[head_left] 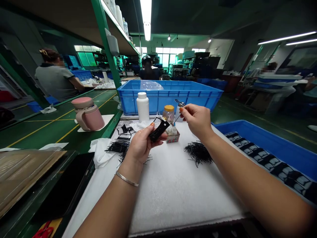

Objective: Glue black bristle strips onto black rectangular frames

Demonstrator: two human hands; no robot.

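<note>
A dim workshop opens out around you, a strip light (146, 19) overhead and a big blue crate (170, 99) standing beyond the far end of your white surface (173, 191). Here's your left hand (140, 142), fingers clamped around a black plastic part (159, 130), which sits tilted above the surface, near the middle. And across from it, your right hand (198, 119), fingertips pinched together on a thin stick (177, 116) that slants down toward a small box (173, 138) just beyond the part; whether its tip touches anything, you can't tell from here.

Behind that box stands a jar (168, 113) with a yellow lid, a white bottle (143, 108) upright to its left. Below your right wrist, a tangled heap of black strips (198, 153)! More dark strips (118, 146) lie over by your left hand, with black frames (123, 135) just past them and a white cloth (101, 152) bunched at the edge. Out right, a blue tray (244, 127) carries rows of dark pieces (264, 158); off left, a pink mug (92, 118) stands upright.
</note>
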